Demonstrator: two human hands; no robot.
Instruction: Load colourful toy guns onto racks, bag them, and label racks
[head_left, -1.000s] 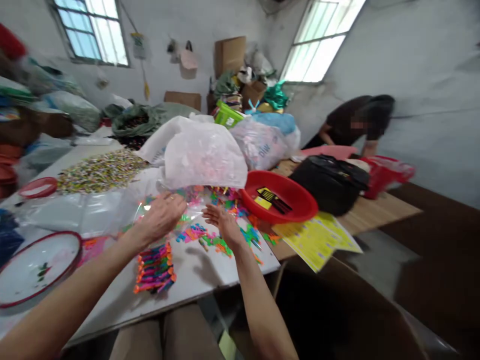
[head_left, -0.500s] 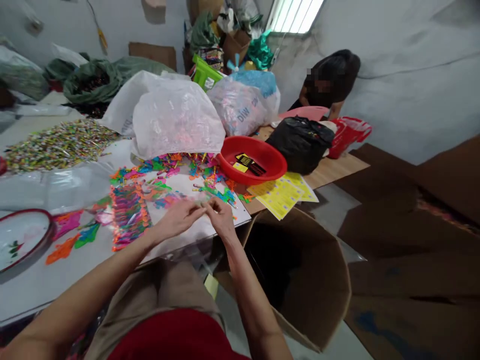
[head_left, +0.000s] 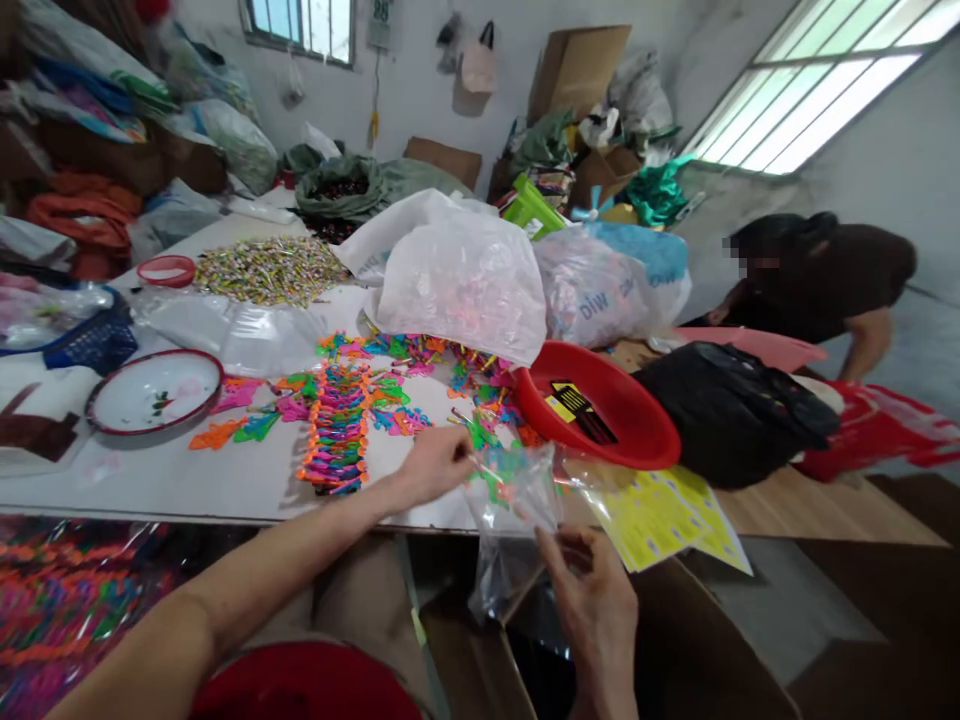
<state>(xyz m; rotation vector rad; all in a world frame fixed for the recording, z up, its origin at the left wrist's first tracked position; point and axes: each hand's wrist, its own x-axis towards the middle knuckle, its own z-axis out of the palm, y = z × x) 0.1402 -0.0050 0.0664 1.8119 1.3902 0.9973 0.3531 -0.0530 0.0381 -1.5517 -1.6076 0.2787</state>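
Observation:
A thin clear plastic bag (head_left: 506, 535) hangs spread between my hands over the table's front edge. My left hand (head_left: 436, 465) pinches its upper left side, above some colourful plastic pieces. Lower down and closer to me, my right hand (head_left: 596, 590) has its fingers curled at the bag's right side. I see no contents in the bag, though colours show through it from behind. Left of my left hand lies a neat row of colourful plastic pieces (head_left: 339, 425) with orange ends. Loose pieces (head_left: 405, 420) of the same bright colours are scattered beyond it.
A red basin (head_left: 637, 430) with black and yellow cards stands right, above yellow printed sheets (head_left: 660, 515). A white bag (head_left: 465, 270), an enamel tray (head_left: 157, 392) and a black bag (head_left: 735, 410) are on the table. Another person (head_left: 817, 280) bends at far right.
My hands were together at the fingertips; now they are apart with the clear bag spread between them. My right hand has come lower and right. The view has swung left.

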